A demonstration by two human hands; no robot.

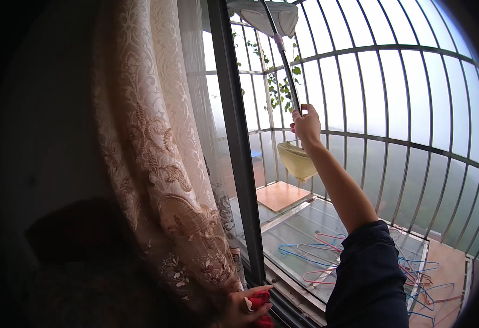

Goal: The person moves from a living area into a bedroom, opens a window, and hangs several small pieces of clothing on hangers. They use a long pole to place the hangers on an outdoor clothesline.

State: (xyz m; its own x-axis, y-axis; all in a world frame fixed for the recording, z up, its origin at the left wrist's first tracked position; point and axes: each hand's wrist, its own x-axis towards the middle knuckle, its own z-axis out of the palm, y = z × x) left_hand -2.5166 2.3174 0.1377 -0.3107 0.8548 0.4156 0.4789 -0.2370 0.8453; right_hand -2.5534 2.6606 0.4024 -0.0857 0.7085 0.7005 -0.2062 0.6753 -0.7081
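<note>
My right hand [307,125] is raised out through the window opening, its fingers around a dark metal pole [286,67] with a pale collar [279,42]. Behind the pole's upper part hangs a whitish garment [264,17], cut off by the top of the view. Just below my right wrist hangs a pale yellow piece of underwear [296,162], partly covered by my forearm. Low in the view, my left hand [239,308] grips a bunched red cloth item [259,300] beside the window track; its lower part is out of view.
A patterned curtain [173,164] hangs left of the dark window frame [241,143]. Metal security bars [364,90] enclose the ledge, with a climbing vine [280,90] at the corner. Several wire hangers [319,248] lie on the glass panel [297,223], near a tan board [282,196].
</note>
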